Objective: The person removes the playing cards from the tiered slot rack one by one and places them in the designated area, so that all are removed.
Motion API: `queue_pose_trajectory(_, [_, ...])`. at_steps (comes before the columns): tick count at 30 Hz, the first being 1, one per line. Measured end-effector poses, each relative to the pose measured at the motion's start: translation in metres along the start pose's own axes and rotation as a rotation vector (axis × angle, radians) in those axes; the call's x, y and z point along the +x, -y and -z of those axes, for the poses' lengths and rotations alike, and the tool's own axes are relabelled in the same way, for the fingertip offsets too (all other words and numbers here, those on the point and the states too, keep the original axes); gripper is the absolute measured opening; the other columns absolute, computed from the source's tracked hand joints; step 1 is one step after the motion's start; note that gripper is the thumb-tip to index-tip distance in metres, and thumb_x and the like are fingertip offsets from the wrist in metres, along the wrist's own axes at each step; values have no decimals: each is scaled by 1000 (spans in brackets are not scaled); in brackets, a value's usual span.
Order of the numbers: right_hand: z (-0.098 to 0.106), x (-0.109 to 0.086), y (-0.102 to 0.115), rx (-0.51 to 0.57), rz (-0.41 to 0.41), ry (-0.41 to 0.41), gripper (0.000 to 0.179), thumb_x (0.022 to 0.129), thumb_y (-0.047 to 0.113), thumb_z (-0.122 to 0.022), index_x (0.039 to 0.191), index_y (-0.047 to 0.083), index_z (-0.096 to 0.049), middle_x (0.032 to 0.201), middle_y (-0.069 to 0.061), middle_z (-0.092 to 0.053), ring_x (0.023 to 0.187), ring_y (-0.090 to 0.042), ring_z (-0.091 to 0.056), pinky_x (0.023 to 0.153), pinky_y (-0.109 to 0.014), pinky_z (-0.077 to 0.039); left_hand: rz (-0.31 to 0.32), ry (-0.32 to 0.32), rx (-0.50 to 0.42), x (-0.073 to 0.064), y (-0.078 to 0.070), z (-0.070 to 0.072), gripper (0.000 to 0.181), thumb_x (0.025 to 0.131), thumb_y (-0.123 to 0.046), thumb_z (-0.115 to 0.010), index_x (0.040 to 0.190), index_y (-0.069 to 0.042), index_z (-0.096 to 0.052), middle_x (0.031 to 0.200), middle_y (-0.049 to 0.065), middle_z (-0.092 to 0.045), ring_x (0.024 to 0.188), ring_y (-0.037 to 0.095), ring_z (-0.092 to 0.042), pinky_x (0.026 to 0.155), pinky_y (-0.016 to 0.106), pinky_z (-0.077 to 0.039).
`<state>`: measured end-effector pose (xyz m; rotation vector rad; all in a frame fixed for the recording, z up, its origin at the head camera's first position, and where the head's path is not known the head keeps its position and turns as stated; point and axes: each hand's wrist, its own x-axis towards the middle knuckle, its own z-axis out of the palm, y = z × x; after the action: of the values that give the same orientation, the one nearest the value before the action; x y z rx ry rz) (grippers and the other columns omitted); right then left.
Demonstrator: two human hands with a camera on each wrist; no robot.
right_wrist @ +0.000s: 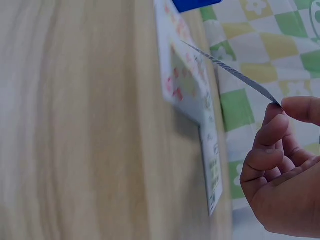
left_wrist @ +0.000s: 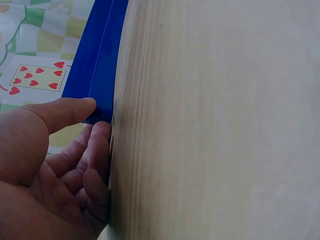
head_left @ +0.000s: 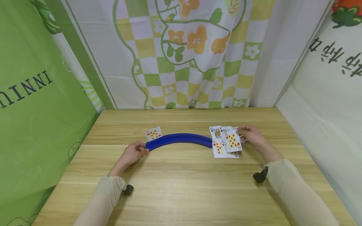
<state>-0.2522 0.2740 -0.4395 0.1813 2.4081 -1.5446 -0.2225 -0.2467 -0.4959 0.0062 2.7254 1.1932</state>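
Note:
A blue curved playing card holder point(head_left: 181, 137) lies across the table. My left hand point(head_left: 133, 154) pinches its left end, the thumb point(left_wrist: 80, 107) on top and the fingers curled below. A seven of hearts point(head_left: 153, 134) stands upright in the holder near that hand. On the right, my right hand point(head_left: 252, 135) pinches an eight of hearts point(head_left: 233, 141) by its edge; in the right wrist view this playing card point(right_wrist: 240, 76) is tilted and seen nearly edge-on. It hangs over several face-up cards point(head_left: 217, 149) and partly hides them.
The face-up cards, among them a queen point(head_left: 216, 132), lie against the holder's right end. The wooden table point(head_left: 181, 188) stretches toward me in front of the holder. A patterned curtain point(head_left: 195, 78) hangs behind the table, with a green cloth point(head_left: 36, 94) on the left side.

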Motion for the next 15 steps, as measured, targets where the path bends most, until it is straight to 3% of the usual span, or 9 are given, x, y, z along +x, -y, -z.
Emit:
queue_pose_trajectory(9, [10,1,-15,-58,6,-3,40,100,20,-55,130,-6,-52,93,6,-60,79,-8,-57,70,-26,-50,-9,-7,18,-3,-1,1,32,92,-25,-70,114,-3,-64,91,6,-69,71,13,-58,67,28,-45])
queue_pose_trajectory(15, [15,1,-22,-155,-3,0,41,98,19,-58,130,-6,-54,105,-7,-64,86,-13,-57,73,-25,-51,2,1,-2,-2,-3,0,31,93,-23,-70,114,-2,-64,92,7,-69,71,14,-58,64,28,-45])
